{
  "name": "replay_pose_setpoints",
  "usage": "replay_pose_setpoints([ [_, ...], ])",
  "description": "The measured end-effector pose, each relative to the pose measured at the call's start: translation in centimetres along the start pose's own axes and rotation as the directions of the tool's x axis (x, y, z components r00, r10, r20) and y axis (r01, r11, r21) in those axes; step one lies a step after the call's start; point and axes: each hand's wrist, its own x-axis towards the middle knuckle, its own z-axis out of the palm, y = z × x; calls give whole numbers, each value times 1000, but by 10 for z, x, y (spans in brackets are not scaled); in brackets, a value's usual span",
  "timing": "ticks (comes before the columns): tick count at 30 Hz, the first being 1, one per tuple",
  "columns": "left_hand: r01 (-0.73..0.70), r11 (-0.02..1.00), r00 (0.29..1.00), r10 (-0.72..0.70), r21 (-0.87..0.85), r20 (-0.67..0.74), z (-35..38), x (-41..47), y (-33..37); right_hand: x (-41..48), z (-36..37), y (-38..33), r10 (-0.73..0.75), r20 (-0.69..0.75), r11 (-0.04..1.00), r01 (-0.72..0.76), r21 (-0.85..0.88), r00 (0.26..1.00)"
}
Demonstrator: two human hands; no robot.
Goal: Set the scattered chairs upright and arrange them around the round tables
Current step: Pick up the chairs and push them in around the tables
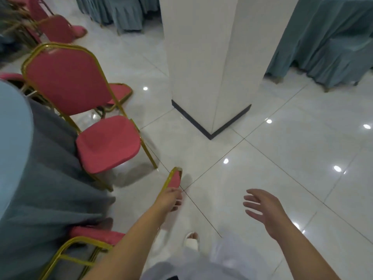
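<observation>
At lower centre of the frame, the left hand (171, 200) was closed around the gold-framed top of a red chair backrest (175, 178), of which only the upper edge showed; the rest of that chair (90, 239) lay at lower left, partly hidden under the arm. The right hand (264, 209) hung open at lower right, fingers spread, holding nothing. An upright red banquet chair (80, 102) stood at centre left against the grey-skirted round table (40, 168). More red chairs (56, 29) were in the upper left. A white pillar (212, 57) rose at upper centre. The metal frame looked stiff and probably light enough for one arm; the top rail seemed the sound grip, though the glossy tiled floor (282, 158) might let the legs skid.
</observation>
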Motion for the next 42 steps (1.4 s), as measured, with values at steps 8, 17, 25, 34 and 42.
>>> replay_pose_setpoints([
  [8,75,996,983,-66,49,-169,25,87,78,150,60,-93,95,191,989,-70,-132,977],
  [17,278,936,931,-209,214,-299,30,153,98,297,145,-184,280,407,797,25,-603,869],
  [25,450,891,863,-413,68,-292,37,261,66,410,178,-151,389,305,587,21,-809,869],
  [34,415,608,909,-306,677,-283,49,441,16,490,192,-44,516,137,449,-130,-884,846],
  [42,410,415,878,-420,812,-229,60,532,-17,539,213,-8,516,159,400,-73,-913,842],
])
